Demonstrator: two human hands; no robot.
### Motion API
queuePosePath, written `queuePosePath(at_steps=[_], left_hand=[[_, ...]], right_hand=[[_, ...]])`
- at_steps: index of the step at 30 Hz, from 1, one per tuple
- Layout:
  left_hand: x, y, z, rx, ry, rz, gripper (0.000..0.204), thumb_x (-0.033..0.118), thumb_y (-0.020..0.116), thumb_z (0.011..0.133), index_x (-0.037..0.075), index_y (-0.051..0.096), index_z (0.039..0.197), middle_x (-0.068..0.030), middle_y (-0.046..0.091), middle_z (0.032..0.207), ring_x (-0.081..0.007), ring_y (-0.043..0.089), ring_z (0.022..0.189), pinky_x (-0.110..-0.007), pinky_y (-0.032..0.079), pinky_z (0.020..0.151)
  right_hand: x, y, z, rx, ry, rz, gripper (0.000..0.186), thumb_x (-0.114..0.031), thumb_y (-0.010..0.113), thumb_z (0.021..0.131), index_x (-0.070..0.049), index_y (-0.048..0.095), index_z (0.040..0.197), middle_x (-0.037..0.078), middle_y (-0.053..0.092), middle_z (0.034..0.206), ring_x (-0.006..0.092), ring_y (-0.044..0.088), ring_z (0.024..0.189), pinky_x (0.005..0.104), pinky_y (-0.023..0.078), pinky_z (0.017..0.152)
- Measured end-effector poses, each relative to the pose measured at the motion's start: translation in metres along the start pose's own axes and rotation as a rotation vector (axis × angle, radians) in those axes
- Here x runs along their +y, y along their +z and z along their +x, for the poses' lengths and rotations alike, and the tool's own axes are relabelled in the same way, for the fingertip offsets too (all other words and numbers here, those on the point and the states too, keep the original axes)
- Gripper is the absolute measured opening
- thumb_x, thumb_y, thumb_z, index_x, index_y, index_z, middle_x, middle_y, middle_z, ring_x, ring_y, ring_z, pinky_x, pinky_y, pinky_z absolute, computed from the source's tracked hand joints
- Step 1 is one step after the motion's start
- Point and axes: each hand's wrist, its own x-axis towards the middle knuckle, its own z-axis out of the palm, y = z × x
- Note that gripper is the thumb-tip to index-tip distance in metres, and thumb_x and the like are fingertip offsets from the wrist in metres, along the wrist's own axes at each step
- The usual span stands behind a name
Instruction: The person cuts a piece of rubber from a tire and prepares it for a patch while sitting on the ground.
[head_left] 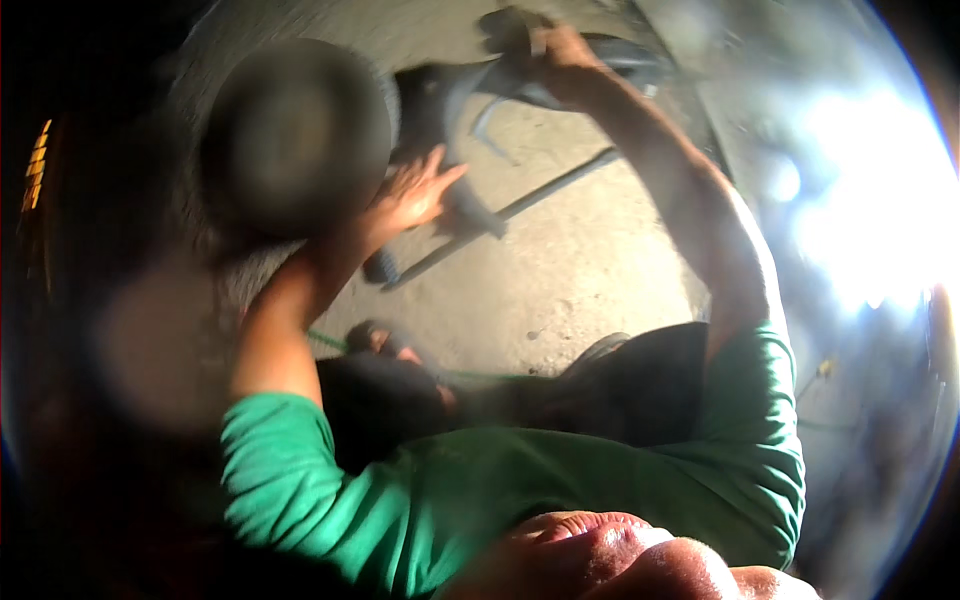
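Observation:
My left hand point(412, 197) has its fingers spread, beside a dark curved part point(468, 205); whether it touches it I cannot tell. A large round dark shape point(295, 135), paler in the middle and much blurred, lies by my left wrist. Further off, my right hand point(562, 62) is closed round a dark, blurred piece point(512, 32) whose kind I cannot make out. Dark pieces join this area to the round shape. A thin straight bar point(510, 208) with a dark end slants between my arms.
Pale rough concrete floor point(560, 270) lies under everything. My sandalled foot point(385, 340) is near a green cord point(328, 341). Strong glare point(880, 200) washes out the right side, and deep shadow hides the left.

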Motion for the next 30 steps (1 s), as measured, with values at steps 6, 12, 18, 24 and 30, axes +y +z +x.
queuePosePath(at_steps=[6,12,18,24,30], left_hand=[[-0.001,0.005,0.062,0.069,-0.003,-0.263,0.05,0.012,0.065,0.083,0.015,0.062,0.133,-0.0209,0.049,0.141,-0.0365,0.056,0.121,-0.046,0.046,0.102],[-0.037,-0.106,0.115,-0.006,-0.055,-1.174,0.046,0.039,0.053,0.101,0.0,0.063,0.125,-0.0131,0.066,0.12,-0.0257,0.064,0.105,-0.038,0.049,0.094],[-0.056,-0.188,0.087,0.145,-0.13,-1.751,0.045,0.036,0.043,0.107,0.001,0.059,0.131,-0.0065,0.065,0.127,-0.0185,0.061,0.114,-0.036,0.046,0.106],[-0.026,-0.196,0.073,0.154,-0.183,-1.837,0.044,0.037,0.044,0.107,0.001,0.06,0.126,-0.01,0.067,0.124,-0.0219,0.064,0.112,-0.037,0.05,0.102],[-0.003,-0.227,0.059,0.287,-0.229,-1.788,0.044,0.041,0.053,0.104,0.002,0.063,0.124,-0.0092,0.068,0.119,-0.021,0.065,0.108,-0.038,0.05,0.101]], right_hand=[[0.065,-0.004,0.013,-0.07,-0.303,-0.038,0.05,-0.01,0.078,0.078,-0.017,0.069,0.126,0.004,0.071,0.123,0.0188,0.069,0.104,0.0321,0.058,0.089],[0.05,-0.014,-0.002,0.087,0.013,0.395,0.038,-0.009,0.069,0.092,-0.007,0.061,0.129,0.008,0.074,0.113,0.017,0.071,0.091,0.0326,0.058,0.071],[0.041,-0.024,0.003,0.058,-0.048,0.338,0.031,-0.012,0.058,0.102,-0.007,0.057,0.133,0.008,0.075,0.114,0.0162,0.073,0.096,0.0286,0.058,0.068],[0.02,-0.009,-0.006,0.034,-0.073,0.39,0.041,-0.025,0.063,0.101,-0.004,0.057,0.136,0.008,0.074,0.103,0.015,0.071,0.097,0.0285,0.057,0.077],[0.01,-0.007,-0.007,0.064,-0.076,0.344,0.048,-0.032,0.069,0.098,-0.004,0.057,0.135,0.01,0.074,0.102,0.0164,0.071,0.093,0.029,0.057,0.077]])
